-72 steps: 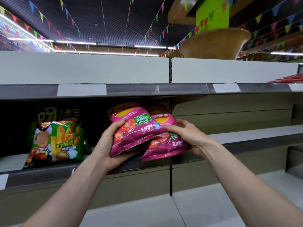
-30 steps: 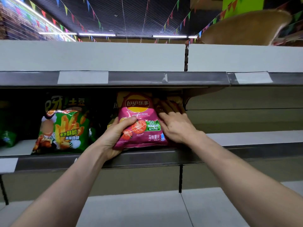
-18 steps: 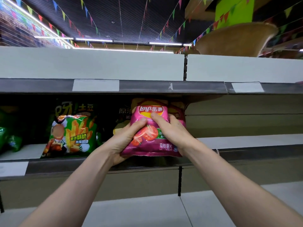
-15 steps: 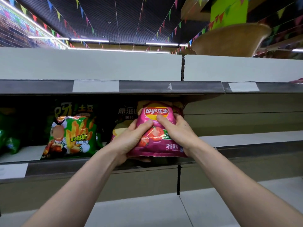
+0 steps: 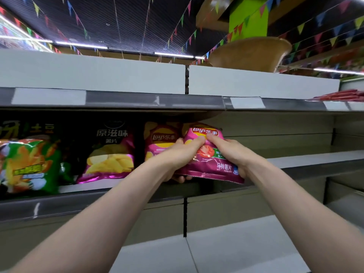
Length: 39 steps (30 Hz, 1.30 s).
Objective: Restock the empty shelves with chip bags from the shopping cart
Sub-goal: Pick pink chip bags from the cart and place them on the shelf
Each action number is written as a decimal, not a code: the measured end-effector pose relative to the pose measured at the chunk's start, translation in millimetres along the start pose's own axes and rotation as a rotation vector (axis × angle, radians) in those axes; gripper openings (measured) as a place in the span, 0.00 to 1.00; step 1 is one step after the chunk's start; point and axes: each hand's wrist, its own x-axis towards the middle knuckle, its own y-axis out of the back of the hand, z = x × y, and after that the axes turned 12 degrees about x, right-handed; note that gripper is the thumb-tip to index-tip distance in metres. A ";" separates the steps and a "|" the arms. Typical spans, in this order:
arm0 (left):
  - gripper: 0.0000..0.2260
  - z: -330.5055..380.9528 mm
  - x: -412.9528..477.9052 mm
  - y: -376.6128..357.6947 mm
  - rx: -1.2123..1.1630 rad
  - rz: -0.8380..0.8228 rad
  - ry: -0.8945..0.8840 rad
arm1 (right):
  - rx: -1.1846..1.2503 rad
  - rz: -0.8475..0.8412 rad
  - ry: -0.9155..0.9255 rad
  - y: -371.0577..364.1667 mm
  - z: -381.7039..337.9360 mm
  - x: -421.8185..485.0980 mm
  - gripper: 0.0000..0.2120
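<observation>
Head view, shelf bay, eye level.

- Magenta foil chip bag with a tomato picture (image 5: 211,162): held upright with a slight tilt at the front edge of the grey metal middle shelf (image 5: 307,160), close to the dark upright seam between two bays. Its bottom seal hangs over the shelf's front lip. Cannot tell whether the bag rests on the shelf board.
- Left hand (image 5: 180,154): grips the bag's left side, thumb across the front, fingertips showing under the bottom seal.
- Right hand (image 5: 230,152): grips the bag's right side, index finger laid on the front just under the logo, other fingers curled round the right edge.
- Second pink chip bag with a yellow-and-red logo (image 5: 160,139): stands on the same shelf just left of the held bag, partly hidden by the left hand.
- Black-and-purple bag showing yellow crisps (image 5: 110,156): further left, upright.
- Green bag with orange fries print (image 5: 29,166): at the far left, blurred.
- Upper grey shelf rail (image 5: 153,101): carries blank white label strips (image 5: 48,96).
- Flat red packets (image 5: 342,95): lie on the upper shelf at the far right.
- Brown woven basket (image 5: 250,52): sits on top of the unit.
</observation>
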 end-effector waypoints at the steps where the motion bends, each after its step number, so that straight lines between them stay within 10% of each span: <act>1: 0.35 7.7 9.4 -6.3 0.023 0.010 0.009 | -0.017 -0.013 -0.010 11.4 -1.5 9.2 0.25; 9: 0.28 38.8 92.6 -67.8 0.090 0.063 0.069 | 0.043 -0.070 -0.105 92.7 -1.0 96.4 0.16; 15: 0.21 31.4 141.7 -93.1 0.004 0.047 0.224 | 0.106 -0.073 0.136 98.6 15.2 155.2 0.26; 19: 0.49 29.3 175.6 -92.8 -0.188 0.228 0.211 | 0.097 -0.208 0.154 93.6 14.1 187.9 0.15; 22: 0.43 22.3 195.2 -87.5 -0.248 0.254 0.177 | 0.144 -0.318 0.095 86.6 12.8 207.8 0.03; 29: 0.22 15.8 218.4 -81.7 -0.286 0.356 0.164 | 0.139 -0.322 0.119 65.1 10.1 248.1 0.20; 39: 0.32 4.8 227.7 -100.4 -0.248 0.428 0.163 | -0.008 -0.411 0.007 84.0 24.4 263.5 0.26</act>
